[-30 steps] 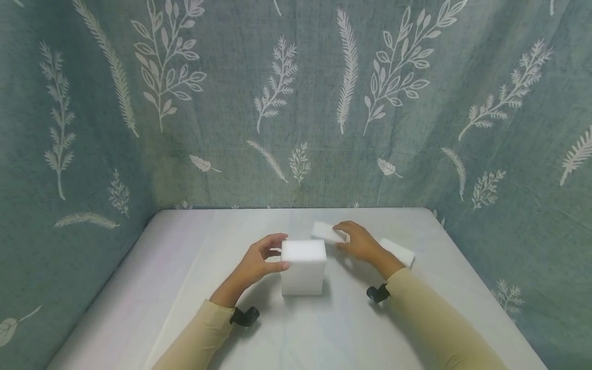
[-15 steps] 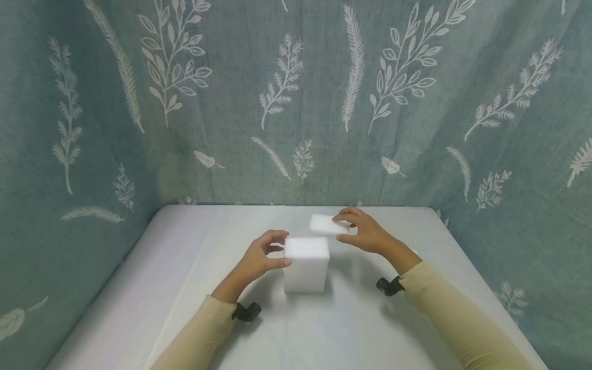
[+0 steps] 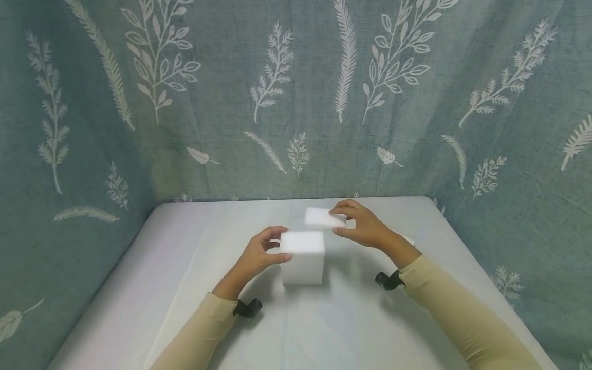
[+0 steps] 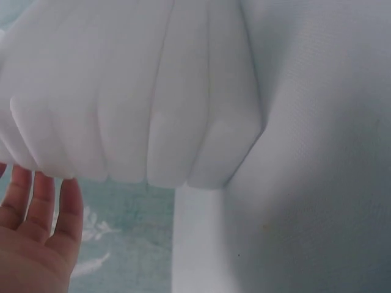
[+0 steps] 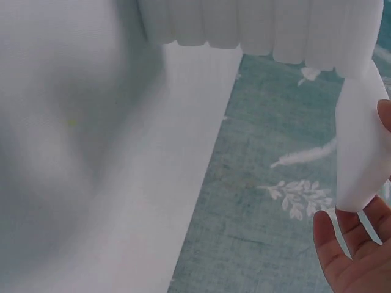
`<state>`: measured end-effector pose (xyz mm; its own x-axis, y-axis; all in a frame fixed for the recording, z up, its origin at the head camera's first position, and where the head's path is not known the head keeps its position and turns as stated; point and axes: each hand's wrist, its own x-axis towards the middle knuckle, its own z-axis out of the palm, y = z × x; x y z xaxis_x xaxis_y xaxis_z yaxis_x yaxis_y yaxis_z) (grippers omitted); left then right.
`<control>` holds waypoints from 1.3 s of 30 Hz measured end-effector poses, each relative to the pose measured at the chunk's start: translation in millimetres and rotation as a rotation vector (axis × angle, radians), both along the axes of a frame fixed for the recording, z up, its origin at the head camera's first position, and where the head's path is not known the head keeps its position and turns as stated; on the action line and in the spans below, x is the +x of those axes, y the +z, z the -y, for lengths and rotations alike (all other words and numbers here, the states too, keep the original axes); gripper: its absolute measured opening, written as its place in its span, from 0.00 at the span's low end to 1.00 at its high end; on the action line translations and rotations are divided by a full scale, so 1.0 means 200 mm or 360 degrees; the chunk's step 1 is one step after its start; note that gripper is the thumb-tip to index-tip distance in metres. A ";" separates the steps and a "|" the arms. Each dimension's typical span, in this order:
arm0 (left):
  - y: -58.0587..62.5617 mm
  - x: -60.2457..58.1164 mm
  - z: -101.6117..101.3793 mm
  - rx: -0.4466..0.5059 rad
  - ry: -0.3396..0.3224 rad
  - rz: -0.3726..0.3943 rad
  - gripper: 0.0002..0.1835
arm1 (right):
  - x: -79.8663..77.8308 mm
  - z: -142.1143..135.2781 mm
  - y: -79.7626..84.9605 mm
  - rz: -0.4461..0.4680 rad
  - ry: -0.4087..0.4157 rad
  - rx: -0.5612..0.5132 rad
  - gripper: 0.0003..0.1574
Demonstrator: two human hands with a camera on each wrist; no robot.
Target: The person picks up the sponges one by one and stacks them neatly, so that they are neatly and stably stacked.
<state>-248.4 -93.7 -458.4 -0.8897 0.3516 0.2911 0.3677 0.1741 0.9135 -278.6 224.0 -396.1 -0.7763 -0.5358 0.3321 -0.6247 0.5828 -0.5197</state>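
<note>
A stack of several white foam sponges (image 3: 302, 267), laid flat one on another, stands mid-table in the head view. My left hand (image 3: 259, 255) holds its left end near the top, thumb on the front side and fingers at the back. In the left wrist view the layers of the stack (image 4: 165, 110) show, with fingertips (image 4: 71, 189) at the edge of the upper ones. My right hand (image 3: 363, 224) pinches a single white sponge (image 3: 319, 217) by its right end, raised behind and slightly right of the stack's top. The right wrist view shows this sponge (image 5: 360, 146) beside the stack's upper layers.
Another white sponge (image 3: 409, 240) lies on the white table (image 3: 222, 226), mostly hidden behind the right wrist. Green leaf-patterned cloth (image 3: 319, 103) surrounds the table at the back and both sides. A small black camera (image 3: 248, 308) is strapped to each wrist.
My right hand has lifted the single sponge off the table and brought it up near the height of the stack's top. The left hand keeps its hold on the stack. The head view shifts slightly.
</note>
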 end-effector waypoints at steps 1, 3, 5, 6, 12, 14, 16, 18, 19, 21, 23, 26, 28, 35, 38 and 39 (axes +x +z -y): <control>0.00 0.00 0.00 -0.0003 0.0007 0.0011 0.35 | 0.00 0.00 0.00 0.0003 0.0000 -0.0003 0.28; 0.00 0.01 0.00 0.0000 0.0012 0.0033 0.35 | 0.01 0.01 0.01 -0.0001 0.0010 -0.0010 0.28; 0.00 0.01 -0.01 -0.0001 0.0012 0.0030 0.35 | 0.01 0.01 0.01 -0.0020 0.0030 -0.0017 0.28; 0.00 0.01 -0.01 -0.0006 0.0013 0.0028 0.35 | 0.02 0.02 0.02 -0.0032 0.0045 -0.0020 0.27; 0.02 0.00 -0.01 -0.0033 0.0017 0.0044 0.37 | 0.05 0.06 0.05 -0.0104 0.0141 -0.0030 0.26; 0.02 0.00 -0.01 -0.0022 0.0011 0.0054 0.38 | 0.05 0.08 0.05 -0.0117 0.0160 -0.0027 0.27; 0.02 0.00 0.00 -0.0005 0.0015 0.0032 0.37 | 0.06 0.10 0.05 -0.0121 0.0164 -0.0015 0.27; 0.02 -0.01 0.00 0.0018 0.0024 -0.0011 0.36 | 0.07 0.11 0.05 -0.0116 0.0169 -0.0016 0.27; 0.02 -0.01 0.01 0.0032 0.0024 -0.0036 0.36 | 0.07 0.12 0.05 -0.0113 0.0167 -0.0011 0.27; 0.02 -0.01 0.02 0.0064 0.0017 -0.0083 0.36 | 0.08 0.14 0.04 -0.0108 0.0161 -0.0006 0.27; 0.02 -0.01 0.02 0.0082 0.0000 -0.0111 0.36 | 0.09 0.15 0.04 -0.0101 0.0155 -0.0010 0.27; 0.07 0.02 0.02 0.0064 -0.0007 -0.0124 0.35 | 0.10 0.17 0.03 -0.0107 0.0174 -0.0038 0.26; 0.11 0.05 0.02 0.0068 -0.0018 -0.0130 0.34 | 0.11 0.19 0.02 -0.0106 0.0196 -0.0057 0.26; 0.16 0.10 0.02 0.0102 -0.0043 -0.0121 0.33 | 0.13 0.22 -0.02 -0.0121 0.0248 -0.0080 0.26; 0.17 0.10 0.02 0.0096 -0.0036 -0.0122 0.33 | 0.13 0.23 -0.02 -0.0148 0.0264 -0.0088 0.26; 0.17 0.10 0.02 0.0092 -0.0031 -0.0124 0.34 | 0.13 0.23 -0.02 -0.0153 0.0270 -0.0093 0.26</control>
